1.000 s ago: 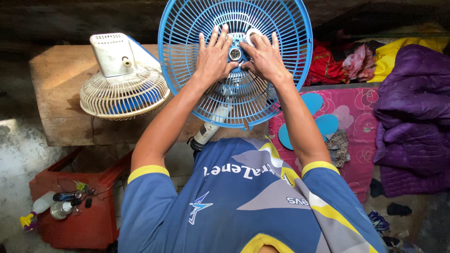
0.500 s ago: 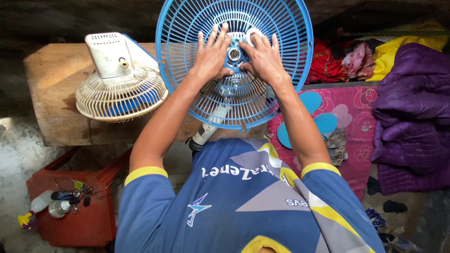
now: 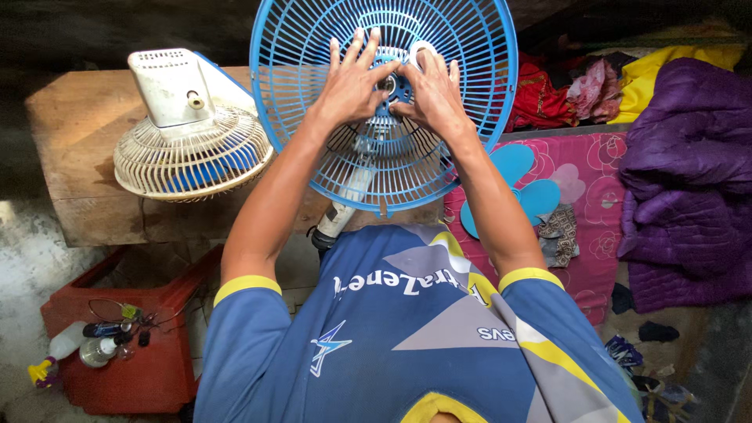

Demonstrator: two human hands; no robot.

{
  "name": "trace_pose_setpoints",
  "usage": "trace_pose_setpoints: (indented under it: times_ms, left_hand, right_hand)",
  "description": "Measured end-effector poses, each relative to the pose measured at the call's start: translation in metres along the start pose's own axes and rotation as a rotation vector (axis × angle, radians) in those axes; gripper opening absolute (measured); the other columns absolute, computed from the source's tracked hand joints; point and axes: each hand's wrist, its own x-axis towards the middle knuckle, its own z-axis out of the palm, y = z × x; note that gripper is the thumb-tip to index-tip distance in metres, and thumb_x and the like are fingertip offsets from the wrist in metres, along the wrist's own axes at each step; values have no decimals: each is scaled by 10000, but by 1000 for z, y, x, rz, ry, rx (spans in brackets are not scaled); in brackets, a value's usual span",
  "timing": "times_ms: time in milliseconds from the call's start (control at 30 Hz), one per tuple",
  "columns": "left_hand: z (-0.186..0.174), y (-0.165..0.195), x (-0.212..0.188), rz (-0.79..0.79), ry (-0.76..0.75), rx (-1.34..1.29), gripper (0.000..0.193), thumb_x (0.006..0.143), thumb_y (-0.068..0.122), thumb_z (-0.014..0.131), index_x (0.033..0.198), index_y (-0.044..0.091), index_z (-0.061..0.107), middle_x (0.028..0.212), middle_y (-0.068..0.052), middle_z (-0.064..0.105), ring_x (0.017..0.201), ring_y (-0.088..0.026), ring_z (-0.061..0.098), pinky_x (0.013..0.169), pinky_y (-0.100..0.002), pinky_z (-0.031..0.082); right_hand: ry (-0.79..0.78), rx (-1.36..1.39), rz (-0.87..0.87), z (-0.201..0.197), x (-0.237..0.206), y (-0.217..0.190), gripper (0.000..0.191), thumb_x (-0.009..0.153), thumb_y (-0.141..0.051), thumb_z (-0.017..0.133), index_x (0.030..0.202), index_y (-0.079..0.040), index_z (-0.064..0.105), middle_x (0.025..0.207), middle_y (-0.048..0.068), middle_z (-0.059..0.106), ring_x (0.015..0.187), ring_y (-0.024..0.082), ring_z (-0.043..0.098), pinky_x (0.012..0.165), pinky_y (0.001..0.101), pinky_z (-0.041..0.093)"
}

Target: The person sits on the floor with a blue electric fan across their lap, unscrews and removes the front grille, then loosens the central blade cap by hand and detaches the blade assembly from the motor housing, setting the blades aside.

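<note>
Both hands, left point(image 3: 350, 88) & right point(image 3: 435, 95), fingers spread flat on 1 blue fan grille point(image 3: 313, 117); 2nd fan, cream point(image 3: 188, 149), at 9 o'clock.

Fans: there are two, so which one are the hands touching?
The blue fan grille in the middle. Both the left hand and right hand press its centre; the cream fan lies untouched on the wooden table.

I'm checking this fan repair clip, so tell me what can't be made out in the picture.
- Head view: the hub of the blue fan guard is covered by the left hand and right hand.
- The guard's top is cut off by the frame edge.
- Small items on the red crate are too small to identify.
</note>
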Motion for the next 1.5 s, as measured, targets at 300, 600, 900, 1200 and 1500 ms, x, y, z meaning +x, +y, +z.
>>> trace_pose_setpoints:
  times_ms: [300,600,900,1200,1500]
  left_hand:
    - [17,8,1,97,267,210,403,1014,407,657,1299,127,708,1509,-199,539,1384,-473,455,1038,-781,306]
    - [17,12,-4,61,205,166,429,1044,385,610,1329,68,665,1499,-195,551,1343,-414,528,1080,-700,334]
    - [2,13,-8,-9,66,-81,577,885,248,755,1361,-7,549,1588,-227,408,1448,-417,416,1182,-662,213]
    - [7,2,-13,12,90,-119,561,846,172,782,1337,15,561,1634,-192,369,1506,-376,352,1223,-612,212]
    - [7,9,-19,-4,134,-92,559,860,210,764,1358,23,593,1597,-173,425,1493,-362,377,1222,-594,222]
  right_hand:
    - [65,23,66,13,-3,2,781,641,-417,963,1304,-143,655,1328,154,518,1345,391,442,1097,743,280]
    - [121,-3,100,33,2,-1,856,631,-428,975,1302,-102,555,1387,201,482,1381,446,388,1039,789,274]
    - [161,75,158,35,1,-1,1190,648,-412,988,1563,-98,296,1455,155,492,1429,389,389,1067,782,271]
    - [193,64,141,38,4,0,1295,643,-507,991,1580,-40,231,1584,195,403,1474,401,359,1086,776,240]
    - [199,25,157,34,-3,-5,1235,671,-541,942,1571,-40,261,1516,174,483,1445,382,414,1088,766,235]
